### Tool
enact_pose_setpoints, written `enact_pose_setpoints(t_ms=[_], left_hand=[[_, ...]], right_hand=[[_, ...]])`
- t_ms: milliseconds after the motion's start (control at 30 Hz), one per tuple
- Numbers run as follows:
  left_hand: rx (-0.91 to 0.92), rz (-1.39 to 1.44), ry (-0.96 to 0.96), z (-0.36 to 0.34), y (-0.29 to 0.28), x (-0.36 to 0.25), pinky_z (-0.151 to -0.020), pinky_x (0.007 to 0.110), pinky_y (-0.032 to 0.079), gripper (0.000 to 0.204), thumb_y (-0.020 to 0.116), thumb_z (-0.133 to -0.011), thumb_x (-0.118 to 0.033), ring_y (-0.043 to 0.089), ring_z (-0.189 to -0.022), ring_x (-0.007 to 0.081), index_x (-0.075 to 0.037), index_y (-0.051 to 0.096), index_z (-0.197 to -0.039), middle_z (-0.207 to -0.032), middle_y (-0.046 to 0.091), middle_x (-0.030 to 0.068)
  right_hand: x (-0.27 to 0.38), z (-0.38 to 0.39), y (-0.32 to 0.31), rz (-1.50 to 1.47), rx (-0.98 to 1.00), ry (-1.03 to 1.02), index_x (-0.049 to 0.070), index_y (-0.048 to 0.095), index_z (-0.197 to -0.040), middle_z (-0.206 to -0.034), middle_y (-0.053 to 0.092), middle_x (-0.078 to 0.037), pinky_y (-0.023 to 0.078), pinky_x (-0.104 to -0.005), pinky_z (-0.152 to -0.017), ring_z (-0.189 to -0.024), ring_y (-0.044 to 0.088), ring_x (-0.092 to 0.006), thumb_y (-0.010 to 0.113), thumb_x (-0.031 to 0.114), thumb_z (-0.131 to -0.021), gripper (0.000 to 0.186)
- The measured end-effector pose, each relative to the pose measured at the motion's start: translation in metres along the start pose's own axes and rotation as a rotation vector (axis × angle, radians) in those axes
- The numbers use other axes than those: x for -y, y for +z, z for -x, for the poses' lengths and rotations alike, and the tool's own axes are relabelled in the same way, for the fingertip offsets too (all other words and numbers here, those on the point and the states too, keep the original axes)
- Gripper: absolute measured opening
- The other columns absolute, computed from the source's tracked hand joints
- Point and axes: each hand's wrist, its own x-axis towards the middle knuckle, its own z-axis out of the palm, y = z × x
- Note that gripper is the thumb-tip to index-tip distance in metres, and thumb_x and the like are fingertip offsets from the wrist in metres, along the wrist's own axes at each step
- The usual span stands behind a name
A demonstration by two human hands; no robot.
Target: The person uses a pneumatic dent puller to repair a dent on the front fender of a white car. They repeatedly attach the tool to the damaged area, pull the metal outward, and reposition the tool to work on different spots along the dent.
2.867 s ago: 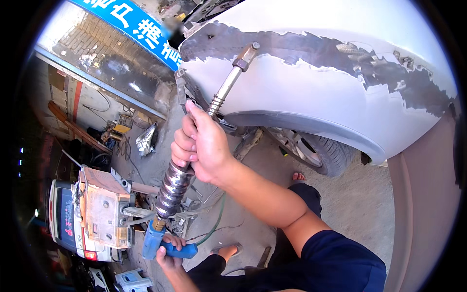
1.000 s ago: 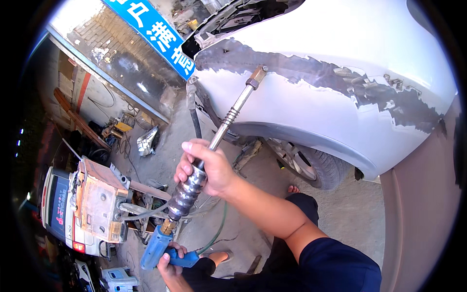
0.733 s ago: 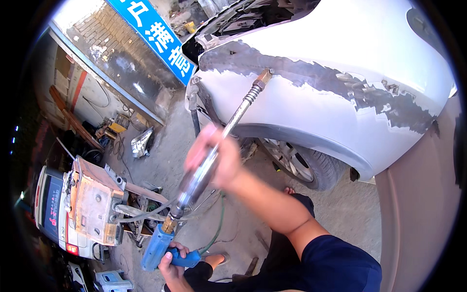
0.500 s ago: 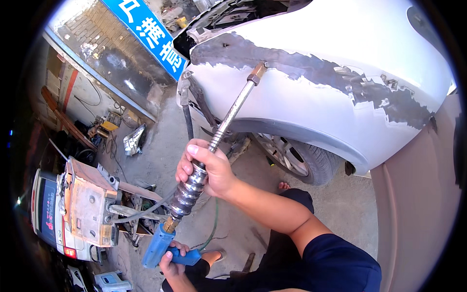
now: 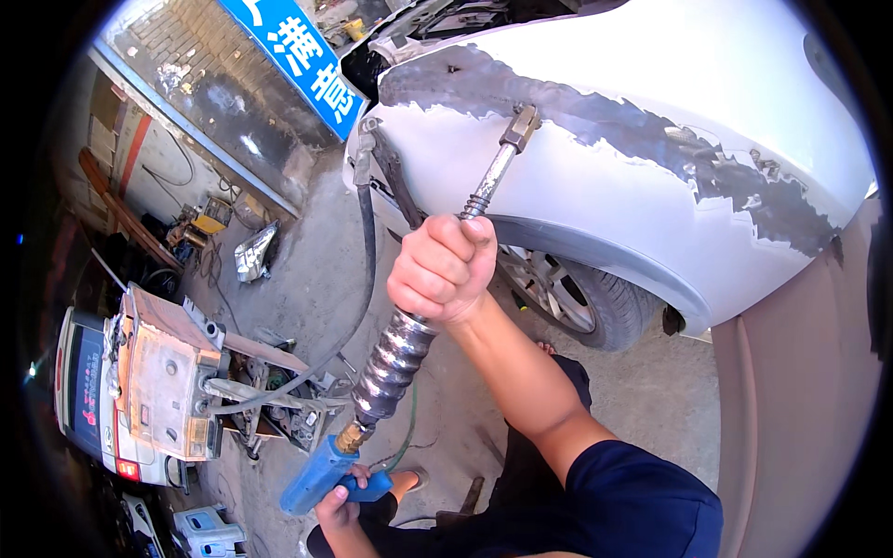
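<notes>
My right hand point(image 5: 442, 270) is closed round the chrome shaft of a slide-hammer tool point(image 5: 493, 172) at its ribbed sliding weight point(image 5: 389, 365). The tool's tip point(image 5: 523, 124) rests on a roughly sanded grey strip point(image 5: 605, 121) along a white car fender point(image 5: 633, 232). Lower down, my left hand point(image 5: 344, 498) grips the blue pistol-shaped handle point(image 5: 318, 472), thumb over its side, at the tool's other end. A wheel point(image 5: 595, 307) shows under the fender's arch.
A rusty machine point(image 5: 172, 372) with thick cables stands at left, before a white vehicle point(image 5: 84, 391). Behind are a blue sign point(image 5: 251, 14), scattered parts point(image 5: 256, 251) and a blue stool point(image 5: 209, 530). A brownish panel point(image 5: 791, 391) curves along the right.
My right hand has shifted up and right along the shaft, its knuckles now uppermost. The tool has swung slightly right; my left hand keeps hold of the blue handle.
</notes>
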Motion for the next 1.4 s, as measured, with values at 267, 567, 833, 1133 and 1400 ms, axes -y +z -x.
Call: enact_pose_setpoints(t_ms=[267,567,833,1133,1400], left_hand=[[-0.034,0.237,-0.039,-0.011,0.006,0.003,-0.068,0.042,0.044,0.035,0.064,-0.08,-0.032,0.054,-0.064,0.0196,-0.003,0.051,-0.095,-0.084,0.053,0.009],[0.053,0.293,-0.058,-0.001,-0.007,0.016,-0.069,0.043,0.045,0.035,0.065,-0.078,-0.033,0.054,-0.063,0.0202,-0.004,0.052,-0.094,-0.084,0.054,0.0092],[-0.001,0.312,-0.073,-0.005,0.006,0.018,-0.068,0.043,0.045,0.034,0.064,-0.08,-0.032,0.054,-0.064,0.0213,-0.004,0.052,-0.094,-0.085,0.053,0.0096],[-0.025,0.36,-0.08,-0.008,0.01,0.018,-0.07,0.044,0.045,0.035,0.065,-0.078,-0.029,0.057,-0.066,0.0224,-0.002,0.053,-0.096,-0.084,0.056,0.0116],[-0.011,0.285,-0.067,-0.006,0.009,0.017,-0.068,0.043,0.045,0.035,0.063,-0.081,-0.032,0.054,-0.065,0.0211,-0.003,0.051,-0.097,-0.086,0.053,0.01]], right_hand=[[-0.032,-0.033,0.051,0.433,-1.345,-0.206,0.018,0.028,-0.061,-0.052,0.013,0.006,0.02,-0.0274,-0.04,-0.042,0.016,-0.0089,0.05,0.035,-0.094,0.043],[-0.012,0.002,0.012,0.09,-0.117,-0.013,0.017,0.024,-0.056,-0.042,0.019,0.007,0.018,-0.0276,-0.034,-0.033,0.015,-0.0082,0.039,0.02,-0.091,0.038],[-0.004,0.006,0.013,0.133,-0.391,-0.01,0.018,0.027,-0.058,-0.044,0.016,0.007,0.019,-0.0279,-0.038,-0.037,0.014,-0.009,0.036,0.024,-0.092,0.036],[0.0,0.009,0.009,0.126,-0.416,-0.019,0.018,0.028,-0.058,-0.044,0.016,0.007,0.02,-0.0281,-0.038,-0.037,0.014,-0.0095,0.037,0.025,-0.091,0.036],[-0.001,0.009,0.009,0.136,-0.465,-0.008,0.018,0.026,-0.055,-0.044,0.016,0.006,0.02,-0.0277,-0.037,-0.037,0.014,-0.0097,0.039,0.026,-0.091,0.039]])
